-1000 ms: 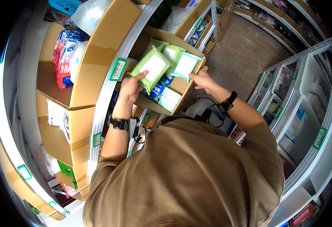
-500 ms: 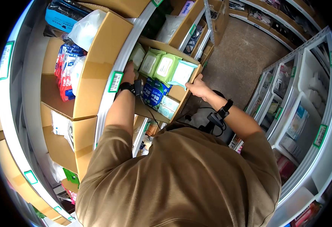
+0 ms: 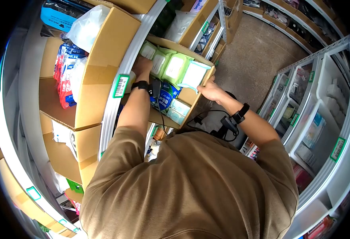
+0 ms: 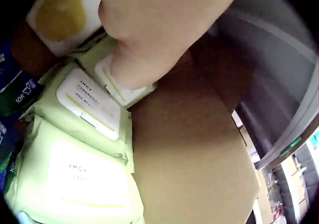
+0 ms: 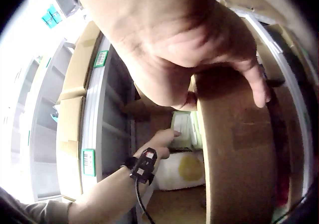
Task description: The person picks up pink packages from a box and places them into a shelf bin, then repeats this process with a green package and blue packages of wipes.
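Green wipe packs (image 3: pixel 176 68) stand in a row in a pulled-out cardboard box (image 3: pixel 184 48), beside a light blue pack (image 3: pixel 194 75), blue packs (image 3: pixel 165 95) and small pale boxes (image 3: pixel 177 110). My left hand (image 3: pixel 144 65) reaches into the box's rear; in the right wrist view that hand (image 5: pixel 160 140) has a finger extended onto the rearmost green pack (image 5: pixel 183 129). In the left wrist view it covers part of this pack (image 4: pixel 104 74); its fingertips are hidden. My right hand (image 3: pixel 211 89) grips the box's front wall (image 5: pixel 239 149), thumb inside, fingers outside.
Left of the box runs a metal shelf rail with a label (image 3: pixel 121 86), beyond it cardboard bins with red-and-blue packs (image 3: pixel 66 87) and white bags (image 3: pixel 88 28). White plastic bins (image 3: pixel 316 119) line the right. A cable hangs from the left wrist camera.
My left hand was holding a green pack above the box; it has let go and moved into the rear, where the packs now form a row. My right hand keeps its grip.
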Motion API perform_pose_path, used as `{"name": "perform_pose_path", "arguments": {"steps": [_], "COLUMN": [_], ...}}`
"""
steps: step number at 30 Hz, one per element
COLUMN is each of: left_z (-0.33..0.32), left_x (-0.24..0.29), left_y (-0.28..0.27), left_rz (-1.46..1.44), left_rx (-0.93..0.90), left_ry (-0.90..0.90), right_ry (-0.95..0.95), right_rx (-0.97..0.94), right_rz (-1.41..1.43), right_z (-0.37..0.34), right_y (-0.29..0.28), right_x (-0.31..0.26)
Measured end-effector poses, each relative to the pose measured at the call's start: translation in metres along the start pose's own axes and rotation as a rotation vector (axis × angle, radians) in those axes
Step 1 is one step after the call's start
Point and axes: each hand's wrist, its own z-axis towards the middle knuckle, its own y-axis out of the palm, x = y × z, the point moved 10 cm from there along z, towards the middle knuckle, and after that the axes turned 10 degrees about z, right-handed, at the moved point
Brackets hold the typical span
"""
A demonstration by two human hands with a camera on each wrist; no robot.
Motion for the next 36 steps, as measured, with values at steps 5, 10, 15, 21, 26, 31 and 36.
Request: {"name": "perform_pose_path", "arguments": {"steps": [5, 10, 15, 21, 26, 31, 36], "left_z": [-0.005, 0.028, 0.008, 0.066, 0.075, 0.034, -0.09], "left_x": [0.005, -0.003, 0.007, -0.004, -0.002, 0.034, 0.099], "left_y": [0.0, 0.046, 0.005, 0.067, 0.088, 0.083, 0.037], "left_rz": [0.096, 0.214, 0.079, -0.028, -0.167, -0.197, -0.08], "left_rx": [-0.063, -0.064, -0.178, -0.074, 0.052, -0.212, -0.475], "left_ry": [0.023, 0.025, 0.125, 0.141, 0.191, 0.155, 0.429], "right_ry": [0.006, -0.002, 0.021, 0.033, -0.009, 0.013, 0.056], "right_rx": [-0.007, -0.002, -0.021, -0.011, -0.034, -0.036, -0.053], "right_rz": [-0.004, -0.035, -0.003, -0.026, -0.062, -0.085, -0.077], "right_z": [-0.003, -0.011, -0.012, 0.001, 0.012, 0.008, 0.007], "right_y": [-0.001, -0.004, -0.003, 0.0, 0.004, 0.0, 0.001], "right_x": [-0.002, -0.01, -0.012, 0.001, 0.007, 0.001, 0.0]}}
